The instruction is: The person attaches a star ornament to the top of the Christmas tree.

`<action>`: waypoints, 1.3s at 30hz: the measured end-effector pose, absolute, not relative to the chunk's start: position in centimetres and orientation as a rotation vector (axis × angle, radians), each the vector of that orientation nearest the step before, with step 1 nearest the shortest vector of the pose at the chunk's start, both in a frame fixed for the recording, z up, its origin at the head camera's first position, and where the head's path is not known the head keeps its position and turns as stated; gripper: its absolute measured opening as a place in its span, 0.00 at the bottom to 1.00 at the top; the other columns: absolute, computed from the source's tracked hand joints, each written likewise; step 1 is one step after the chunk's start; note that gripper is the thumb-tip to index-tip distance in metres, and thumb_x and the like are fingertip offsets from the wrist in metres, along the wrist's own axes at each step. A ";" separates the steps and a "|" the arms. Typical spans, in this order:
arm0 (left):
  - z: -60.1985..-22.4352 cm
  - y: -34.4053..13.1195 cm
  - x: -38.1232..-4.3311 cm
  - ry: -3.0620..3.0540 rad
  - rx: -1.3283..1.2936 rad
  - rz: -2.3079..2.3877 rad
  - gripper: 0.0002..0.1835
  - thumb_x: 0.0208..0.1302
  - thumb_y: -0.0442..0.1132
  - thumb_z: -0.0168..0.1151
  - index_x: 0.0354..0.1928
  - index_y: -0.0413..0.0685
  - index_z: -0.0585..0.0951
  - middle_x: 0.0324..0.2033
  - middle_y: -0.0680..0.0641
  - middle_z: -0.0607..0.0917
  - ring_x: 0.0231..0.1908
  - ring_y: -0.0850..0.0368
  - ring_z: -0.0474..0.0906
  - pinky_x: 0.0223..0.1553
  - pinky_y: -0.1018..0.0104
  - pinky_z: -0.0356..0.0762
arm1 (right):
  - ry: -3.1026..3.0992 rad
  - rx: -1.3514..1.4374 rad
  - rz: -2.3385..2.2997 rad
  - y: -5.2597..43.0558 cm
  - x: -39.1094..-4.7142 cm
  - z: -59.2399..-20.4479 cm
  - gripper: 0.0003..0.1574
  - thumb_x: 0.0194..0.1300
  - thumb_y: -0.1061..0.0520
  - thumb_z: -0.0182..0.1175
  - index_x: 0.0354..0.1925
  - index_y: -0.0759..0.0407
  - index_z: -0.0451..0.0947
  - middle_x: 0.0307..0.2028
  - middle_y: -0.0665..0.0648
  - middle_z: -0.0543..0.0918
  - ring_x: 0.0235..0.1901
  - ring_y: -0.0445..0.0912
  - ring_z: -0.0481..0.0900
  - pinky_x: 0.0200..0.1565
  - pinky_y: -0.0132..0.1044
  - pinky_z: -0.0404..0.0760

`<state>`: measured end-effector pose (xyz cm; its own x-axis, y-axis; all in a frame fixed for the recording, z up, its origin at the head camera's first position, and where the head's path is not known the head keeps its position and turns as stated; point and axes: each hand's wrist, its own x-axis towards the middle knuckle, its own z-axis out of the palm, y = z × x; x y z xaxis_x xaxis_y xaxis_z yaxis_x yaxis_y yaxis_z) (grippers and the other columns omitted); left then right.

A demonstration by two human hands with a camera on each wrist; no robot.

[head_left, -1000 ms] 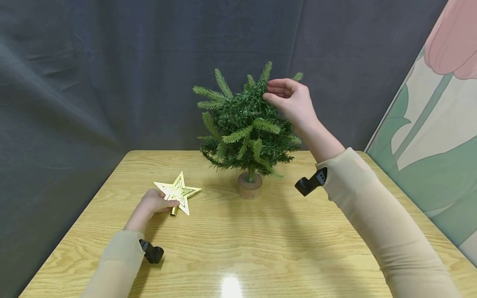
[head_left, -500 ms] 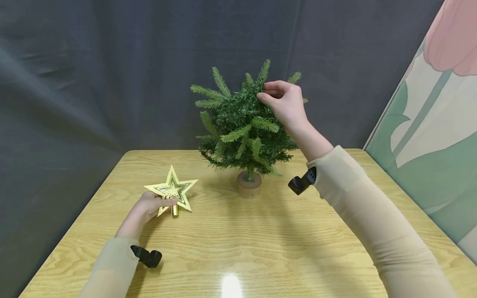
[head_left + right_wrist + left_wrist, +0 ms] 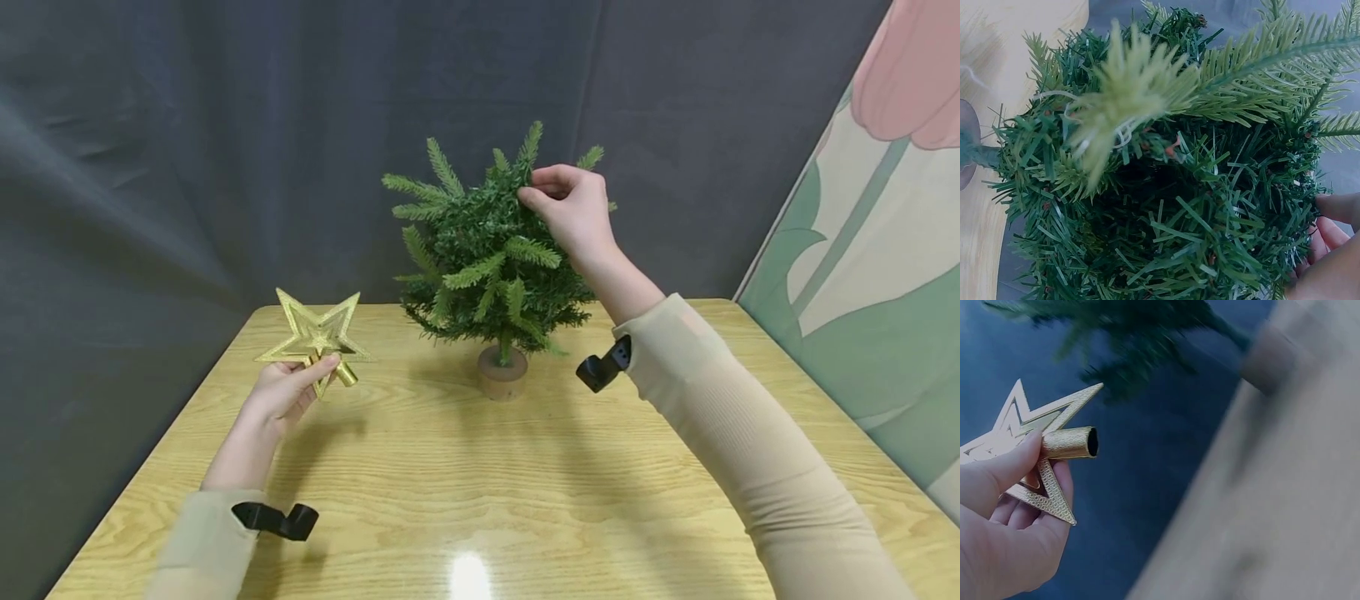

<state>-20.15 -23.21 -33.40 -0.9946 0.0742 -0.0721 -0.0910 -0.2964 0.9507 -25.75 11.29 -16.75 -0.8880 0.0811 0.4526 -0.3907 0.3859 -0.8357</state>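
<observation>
In the head view my left hand [image 3: 279, 398] holds a gold star tree topper [image 3: 318, 336] above the left side of the table. The thumb presses across its front near the hollow tube [image 3: 1071, 442], whose open end shows in the left wrist view. A small artificial Christmas tree [image 3: 487, 237] stands upright in a round brown pot [image 3: 502, 382]. At the tree's upper right, my right hand [image 3: 579, 208] pinches the foliage near the top. In the right wrist view the thumb and curled fingers [image 3: 1330, 234] lie against the greenery, their tips partly hidden by needles.
The wooden table [image 3: 465, 492] carries the tree near its back edge. Behind it hangs a dark grey curtain [image 3: 300, 125]. A panel with a tulip picture [image 3: 885, 250] stands along the right side. Black cameras sit on both wrists.
My left hand has lifted the star off the table's surface, moving up and left and tilting it. My right hand has shifted slightly left against the treetop, then stayed there.
</observation>
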 end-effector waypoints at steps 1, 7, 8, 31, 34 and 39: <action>-32.8 -23.1 -20.0 1.775 0.000 2.485 0.09 0.61 0.30 0.62 0.34 0.55 0.82 0.33 0.59 0.84 0.34 0.69 0.80 0.39 0.76 0.79 | -2.226 0.264 1.512 11.3 -25.7 -16.8 0.18 0.62 0.58 0.63 0.49 0.66 0.80 0.34 0.49 0.80 0.34 0.35 0.75 0.45 0.34 0.76; -30.1 -22.5 -19.4 1.702 0.090 2.599 0.08 0.59 0.29 0.63 0.34 0.51 0.83 0.31 0.57 0.84 0.33 0.67 0.80 0.38 0.76 0.79 | -2.210 0.260 1.506 11.3 -25.8 -16.9 0.17 0.61 0.58 0.64 0.47 0.65 0.80 0.32 0.47 0.80 0.33 0.34 0.74 0.42 0.32 0.75; -29.7 -22.4 -19.3 1.690 0.099 2.614 0.08 0.59 0.28 0.63 0.34 0.51 0.82 0.31 0.57 0.84 0.33 0.67 0.80 0.39 0.76 0.79 | -2.210 0.264 1.501 11.3 -25.8 -16.9 0.17 0.61 0.58 0.64 0.47 0.66 0.80 0.31 0.47 0.80 0.33 0.33 0.74 0.42 0.31 0.75; -17.3 -18.8 -20.1 1.744 0.373 2.726 0.07 0.52 0.27 0.68 0.35 0.42 0.84 0.32 0.50 0.83 0.34 0.60 0.81 0.38 0.71 0.80 | -2.248 0.237 1.509 11.4 -26.2 -16.8 0.19 0.61 0.57 0.63 0.49 0.64 0.80 0.32 0.46 0.78 0.35 0.35 0.75 0.43 0.31 0.76; -15.3 -18.0 -20.6 1.761 0.392 2.710 0.08 0.51 0.27 0.68 0.35 0.41 0.83 0.33 0.49 0.82 0.35 0.60 0.80 0.38 0.70 0.80 | -2.259 0.233 1.513 11.4 -26.2 -16.7 0.19 0.62 0.57 0.63 0.49 0.64 0.80 0.33 0.46 0.78 0.36 0.36 0.75 0.42 0.31 0.75; -12.5 -16.7 -21.8 1.790 0.430 2.683 0.10 0.51 0.26 0.68 0.37 0.39 0.81 0.35 0.47 0.81 0.36 0.58 0.80 0.36 0.71 0.80 | -2.285 0.214 1.516 11.4 -26.2 -16.4 0.19 0.61 0.57 0.64 0.50 0.63 0.80 0.33 0.46 0.78 0.36 0.37 0.75 0.40 0.30 0.75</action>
